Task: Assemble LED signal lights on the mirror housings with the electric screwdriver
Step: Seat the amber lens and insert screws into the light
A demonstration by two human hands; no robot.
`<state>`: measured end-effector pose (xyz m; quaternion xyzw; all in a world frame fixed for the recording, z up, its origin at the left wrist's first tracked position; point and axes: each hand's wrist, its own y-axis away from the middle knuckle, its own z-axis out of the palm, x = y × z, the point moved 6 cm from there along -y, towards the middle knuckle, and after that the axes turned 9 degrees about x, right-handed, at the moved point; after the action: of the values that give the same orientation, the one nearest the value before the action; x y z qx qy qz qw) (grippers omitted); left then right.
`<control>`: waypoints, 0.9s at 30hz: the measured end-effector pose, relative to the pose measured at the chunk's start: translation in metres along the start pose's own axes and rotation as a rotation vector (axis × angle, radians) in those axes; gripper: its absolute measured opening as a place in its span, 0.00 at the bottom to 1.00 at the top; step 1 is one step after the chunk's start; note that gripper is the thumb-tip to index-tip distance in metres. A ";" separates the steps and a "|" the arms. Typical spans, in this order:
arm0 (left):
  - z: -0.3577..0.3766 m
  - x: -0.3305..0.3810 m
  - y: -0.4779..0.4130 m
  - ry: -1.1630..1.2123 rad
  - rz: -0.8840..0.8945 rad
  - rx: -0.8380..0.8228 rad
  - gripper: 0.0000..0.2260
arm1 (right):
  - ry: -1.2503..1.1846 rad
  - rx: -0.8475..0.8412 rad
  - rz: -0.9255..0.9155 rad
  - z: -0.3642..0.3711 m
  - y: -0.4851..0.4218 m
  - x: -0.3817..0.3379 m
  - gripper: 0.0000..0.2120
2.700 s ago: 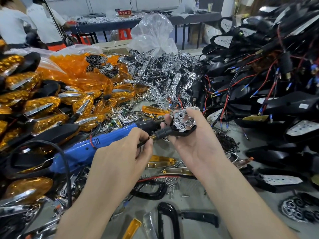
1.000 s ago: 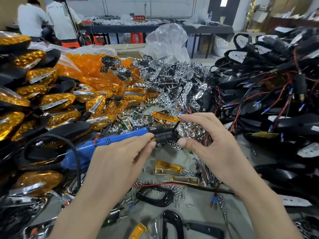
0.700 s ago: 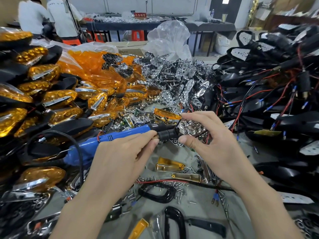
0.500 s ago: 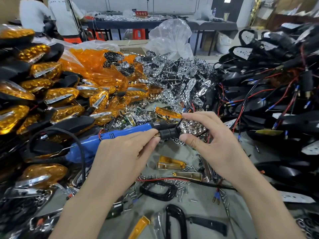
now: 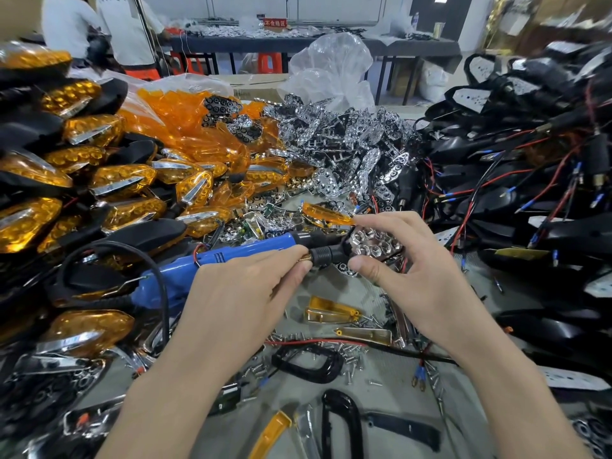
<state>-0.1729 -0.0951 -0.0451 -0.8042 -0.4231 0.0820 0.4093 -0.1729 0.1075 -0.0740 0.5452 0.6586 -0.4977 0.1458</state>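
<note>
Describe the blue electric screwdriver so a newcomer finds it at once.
Start at the heap of amber-lensed signal lights on the left. At its near edge, just beyond the left hand, lies a long blue plastic electric screwdriver with a black nose. It is the only blue tool there, trailing a black cable.

The grey work table (image 5: 381,415) carries a glossy black plastic loop (image 5: 306,364). Just right of that loop lie small silver screws (image 5: 352,354), beyond it gold metal brackets (image 5: 331,313), well left of it heaped amber-lensed signal lights (image 5: 112,183).
</note>
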 end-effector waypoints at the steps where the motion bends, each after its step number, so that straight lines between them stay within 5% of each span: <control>1: 0.000 0.000 0.000 -0.006 0.003 -0.002 0.12 | 0.013 0.000 -0.007 0.000 0.000 0.000 0.20; 27: -0.002 0.001 -0.001 -0.015 -0.017 -0.008 0.12 | -0.029 0.023 -0.019 0.002 -0.001 0.010 0.21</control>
<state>-0.1719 -0.0951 -0.0431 -0.8014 -0.4334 0.0829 0.4037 -0.1782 0.1118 -0.0823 0.5332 0.6558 -0.5145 0.1445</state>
